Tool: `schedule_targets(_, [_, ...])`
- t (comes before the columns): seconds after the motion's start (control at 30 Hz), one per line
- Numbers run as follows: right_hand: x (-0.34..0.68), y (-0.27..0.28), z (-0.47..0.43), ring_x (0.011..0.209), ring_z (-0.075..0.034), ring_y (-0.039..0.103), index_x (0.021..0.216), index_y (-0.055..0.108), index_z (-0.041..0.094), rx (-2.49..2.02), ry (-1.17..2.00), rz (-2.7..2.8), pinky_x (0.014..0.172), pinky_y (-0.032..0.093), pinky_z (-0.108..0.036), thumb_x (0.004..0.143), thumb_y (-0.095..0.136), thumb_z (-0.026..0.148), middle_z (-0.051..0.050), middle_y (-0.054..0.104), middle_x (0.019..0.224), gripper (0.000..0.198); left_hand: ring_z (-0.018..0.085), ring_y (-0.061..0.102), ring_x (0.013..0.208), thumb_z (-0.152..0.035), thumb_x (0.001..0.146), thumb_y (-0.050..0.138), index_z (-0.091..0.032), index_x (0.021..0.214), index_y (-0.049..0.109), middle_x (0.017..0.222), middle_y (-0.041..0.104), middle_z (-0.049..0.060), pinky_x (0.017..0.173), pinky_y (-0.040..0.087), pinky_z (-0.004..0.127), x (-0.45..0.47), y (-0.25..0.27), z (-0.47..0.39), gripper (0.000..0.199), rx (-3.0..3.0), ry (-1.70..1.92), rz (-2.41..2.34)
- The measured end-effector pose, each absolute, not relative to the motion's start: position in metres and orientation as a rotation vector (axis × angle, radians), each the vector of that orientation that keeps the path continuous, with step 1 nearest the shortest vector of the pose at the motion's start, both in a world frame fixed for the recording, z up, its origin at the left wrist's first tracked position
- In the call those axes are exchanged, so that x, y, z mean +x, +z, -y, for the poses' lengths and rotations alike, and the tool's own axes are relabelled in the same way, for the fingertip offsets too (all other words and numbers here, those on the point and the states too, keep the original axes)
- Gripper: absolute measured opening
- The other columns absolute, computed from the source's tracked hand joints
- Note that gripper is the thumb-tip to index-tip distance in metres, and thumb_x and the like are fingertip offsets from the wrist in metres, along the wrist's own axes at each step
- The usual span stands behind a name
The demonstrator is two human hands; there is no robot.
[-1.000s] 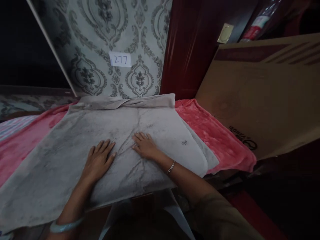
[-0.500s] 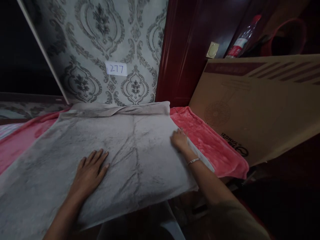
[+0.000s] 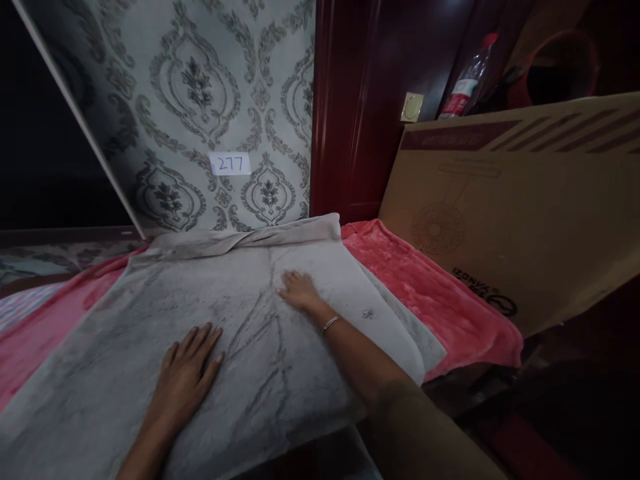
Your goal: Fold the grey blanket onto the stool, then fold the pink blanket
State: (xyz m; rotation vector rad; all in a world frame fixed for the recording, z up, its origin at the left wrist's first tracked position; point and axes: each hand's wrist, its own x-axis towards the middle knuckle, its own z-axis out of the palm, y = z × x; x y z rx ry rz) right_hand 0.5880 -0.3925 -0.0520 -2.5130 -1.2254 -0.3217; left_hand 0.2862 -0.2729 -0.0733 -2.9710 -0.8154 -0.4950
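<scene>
The left hand point(image 3: 186, 373) and right hand point(image 3: 299, 292) lie on the grey cloth point(image 3: 200, 280), each grip spread, pinching nothing; uneven pressure could crease it or drag the pink blanket point(image 3: 415, 280) beneath.

The right grip point(image 3: 300, 291) is blurred, and the picture's left edge cuts off the grey cloth point(image 3: 253, 373).

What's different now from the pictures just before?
The right hand went out to the grey plush cloth's right edge, then came back left toward its middle. The left hand still lies flat on the cloth; the cardboard box stayed put.
</scene>
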Motion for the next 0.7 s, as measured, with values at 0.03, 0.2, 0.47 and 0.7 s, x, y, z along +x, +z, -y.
schedule_targets(0.03, [0.600, -0.052, 0.400, 0.146, -0.017, 0.033, 0.148, 0.044, 0.019, -2.558, -0.220, 1.227, 0.117, 0.023, -0.038, 0.100, 0.031, 0.054, -0.013, 0.039, 0.157, 0.061, 0.031, 0.037, 0.144, -0.041, 0.094, 0.035, -0.021, 0.141, 0.055, 0.152, 0.047, 0.009, 0.117, 0.030, 0.057, 0.286, -0.075, 0.272, 0.056, -2.969, -0.506, 0.811])
schedule_targets(0.2, [0.659, -0.053, 0.459, 0.151, -0.025, 0.019, 0.155, 0.028, 0.007, -2.769, 0.024, 1.013, 0.120, 0.013, -0.049, 0.102, 0.025, 0.047, -0.018, 0.020, 0.163, 0.066, 0.030, 0.037, 0.144, -0.041, 0.093, 0.037, -0.023, 0.141, 0.056, 0.151, 0.048, 0.008, 0.117, 0.029, 0.057, 0.287, -0.080, 0.269, 0.055, -2.964, -0.565, 0.793])
schedule_targets(0.47, [0.683, -0.056, 0.509, 0.152, -0.023, 0.012, 0.158, 0.020, 0.010, -2.909, 0.091, 0.739, 0.122, 0.007, -0.048, 0.101, 0.022, 0.048, -0.012, 0.014, 0.166, 0.068, 0.030, 0.036, 0.145, -0.041, 0.093, 0.037, -0.021, 0.141, 0.056, 0.152, 0.047, 0.008, 0.118, 0.028, 0.056, 0.287, -0.081, 0.268, 0.055, -2.964, -0.540, 0.819])
schedule_targets(0.7, [0.656, -0.045, 0.510, 0.152, -0.030, 0.014, 0.154, 0.031, 0.008, -2.923, 0.052, 0.666, 0.117, 0.018, -0.058, 0.100, 0.028, 0.041, -0.017, 0.018, 0.164, 0.063, 0.031, 0.038, 0.144, -0.040, 0.094, 0.039, -0.021, 0.141, 0.055, 0.152, 0.046, 0.009, 0.117, 0.029, 0.057, 0.288, -0.079, 0.271, 0.054, -2.958, -0.529, 0.819])
